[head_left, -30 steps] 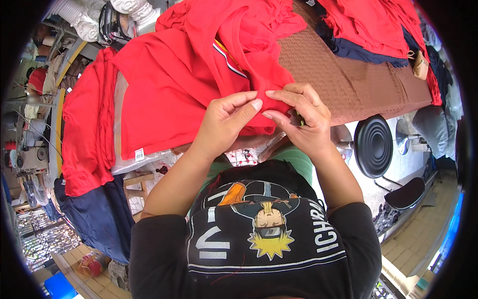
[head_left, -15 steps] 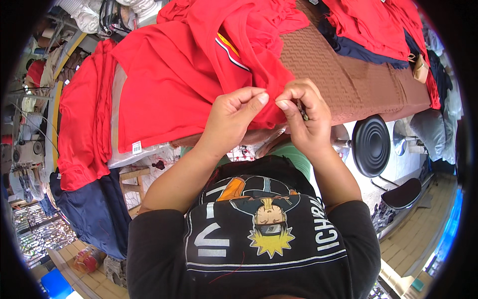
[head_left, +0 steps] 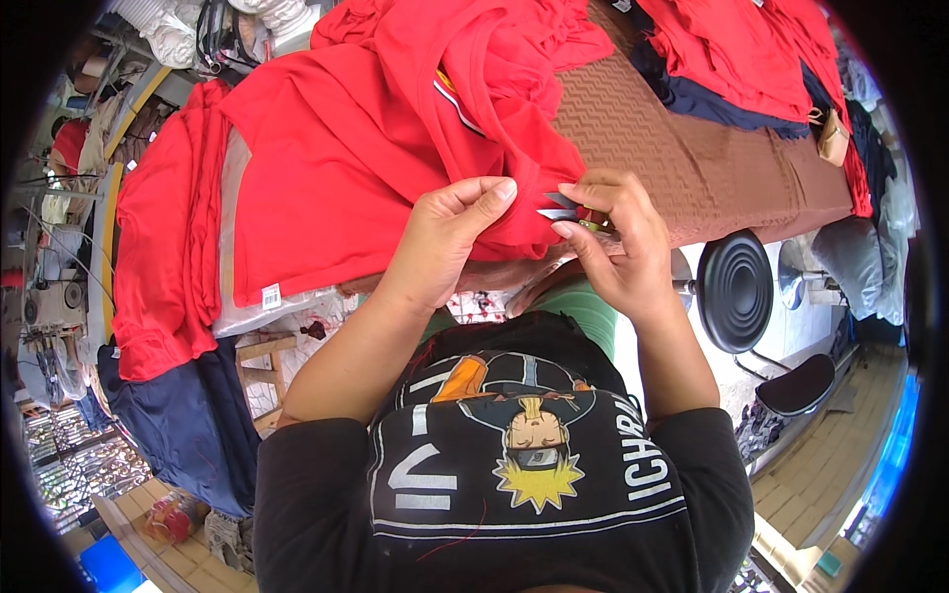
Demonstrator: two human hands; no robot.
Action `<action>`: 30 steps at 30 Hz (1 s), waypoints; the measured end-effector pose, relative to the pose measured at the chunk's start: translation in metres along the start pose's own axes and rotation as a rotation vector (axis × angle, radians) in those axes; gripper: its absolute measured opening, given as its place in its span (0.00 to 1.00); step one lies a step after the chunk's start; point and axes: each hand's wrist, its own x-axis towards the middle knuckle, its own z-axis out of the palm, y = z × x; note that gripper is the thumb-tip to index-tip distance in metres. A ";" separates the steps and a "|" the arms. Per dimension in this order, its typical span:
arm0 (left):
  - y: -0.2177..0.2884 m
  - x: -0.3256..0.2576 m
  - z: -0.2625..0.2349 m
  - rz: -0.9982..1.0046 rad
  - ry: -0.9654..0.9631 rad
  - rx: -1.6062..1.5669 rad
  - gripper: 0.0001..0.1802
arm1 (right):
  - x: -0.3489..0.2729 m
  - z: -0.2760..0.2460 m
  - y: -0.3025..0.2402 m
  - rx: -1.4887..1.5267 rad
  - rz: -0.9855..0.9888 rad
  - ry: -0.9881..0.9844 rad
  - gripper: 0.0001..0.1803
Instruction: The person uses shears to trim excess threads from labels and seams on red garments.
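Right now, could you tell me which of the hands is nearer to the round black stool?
Right. The right hand, gripping small metal snips, is just left of the round black stool. The left hand pinches the red garment farther away.

Both forearms enter from the near edge and converge toward the centre, bare from the elbow down, with black sleeves covering the upper arms. The left hand (head_left: 447, 240) is raised with the wrist bent, fingers curled together and the thumb extended to the right. The right hand (head_left: 615, 247) sits just beside it, to the right, with the fingertips (head_left: 565, 229) pinched in a closed grip pointing left. The two hands are near each other, thumb tip close to fingertips.
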 end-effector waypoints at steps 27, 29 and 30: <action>-0.005 0.014 0.006 0.371 -0.074 0.495 0.17 | -0.002 -0.008 0.018 -0.087 0.316 -0.150 0.11; 0.031 0.031 0.003 0.543 -0.457 1.333 0.22 | 0.010 -0.032 0.023 -0.096 0.189 -0.019 0.10; 0.052 0.044 -0.001 0.609 -0.658 1.755 0.25 | 0.019 -0.048 0.021 -0.107 0.131 0.053 0.09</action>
